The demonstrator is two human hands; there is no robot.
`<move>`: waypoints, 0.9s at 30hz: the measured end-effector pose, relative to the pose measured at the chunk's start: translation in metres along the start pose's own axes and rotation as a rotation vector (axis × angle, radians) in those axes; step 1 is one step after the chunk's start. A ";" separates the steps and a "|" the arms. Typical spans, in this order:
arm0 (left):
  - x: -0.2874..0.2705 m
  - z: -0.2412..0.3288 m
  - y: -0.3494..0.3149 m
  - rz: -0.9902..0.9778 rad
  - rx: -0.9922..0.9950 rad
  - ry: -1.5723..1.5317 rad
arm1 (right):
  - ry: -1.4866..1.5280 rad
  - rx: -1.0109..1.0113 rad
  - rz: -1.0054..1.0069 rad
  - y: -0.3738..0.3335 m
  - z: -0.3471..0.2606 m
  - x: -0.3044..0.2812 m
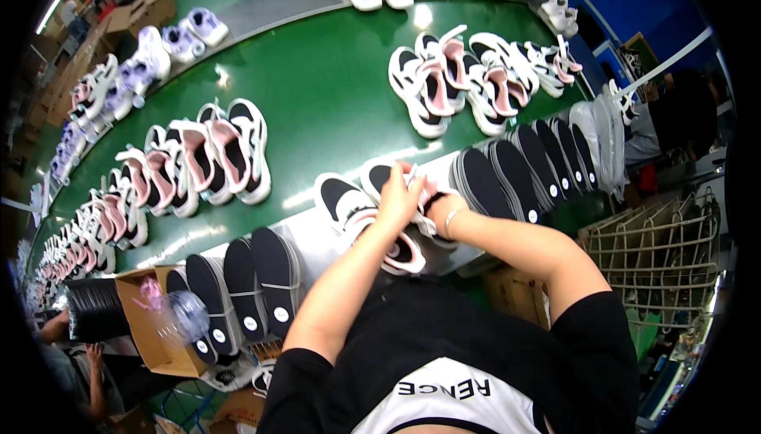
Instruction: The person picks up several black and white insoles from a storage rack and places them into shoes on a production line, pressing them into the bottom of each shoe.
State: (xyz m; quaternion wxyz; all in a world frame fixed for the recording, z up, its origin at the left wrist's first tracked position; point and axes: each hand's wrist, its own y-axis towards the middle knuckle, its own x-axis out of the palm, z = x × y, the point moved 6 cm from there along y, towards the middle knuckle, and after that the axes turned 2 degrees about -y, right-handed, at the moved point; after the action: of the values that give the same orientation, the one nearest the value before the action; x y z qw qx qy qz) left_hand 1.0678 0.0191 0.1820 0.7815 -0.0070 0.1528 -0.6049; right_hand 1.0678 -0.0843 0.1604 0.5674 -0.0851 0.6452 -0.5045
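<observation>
A pair of white, black and pink sneakers stands before me at the near edge of the line. My left hand [402, 198] is closed on the upper of the right-hand sneaker [377, 173], near its tongue. At that same shoe's opening is my right hand [442, 208], a thin bracelet on its wrist; its fingers grip the collar and are partly hidden in the shoe. The left-hand sneaker [339, 197] rests beside it, toe pointing away, with my left forearm crossing over its heel.
Stacks of black insoles [275, 279] stand left of me, more insoles [479, 184] to the right. Rows of sneakers [226, 152] line the green surface [317, 93]. A cardboard box [147, 331] holds a clear plastic item. A wire rack [654, 260] is at right; another person's hand [95, 355] shows lower left.
</observation>
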 end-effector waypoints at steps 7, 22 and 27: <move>0.001 -0.001 0.003 0.049 0.112 0.045 | -0.060 -0.124 -0.079 -0.001 0.005 0.005; 0.002 0.021 -0.017 -0.076 0.074 0.032 | 0.222 -0.243 0.049 -0.067 0.006 -0.002; -0.006 0.019 -0.038 -0.046 0.172 0.100 | 0.579 -0.183 0.715 -0.129 0.051 -0.079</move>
State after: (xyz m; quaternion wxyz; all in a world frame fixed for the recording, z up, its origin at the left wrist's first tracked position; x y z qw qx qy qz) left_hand 1.0352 0.0109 0.2084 0.7565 0.0865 0.1390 -0.6331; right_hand 1.0769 -0.1205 0.3161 0.4924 0.2373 0.8076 -0.2214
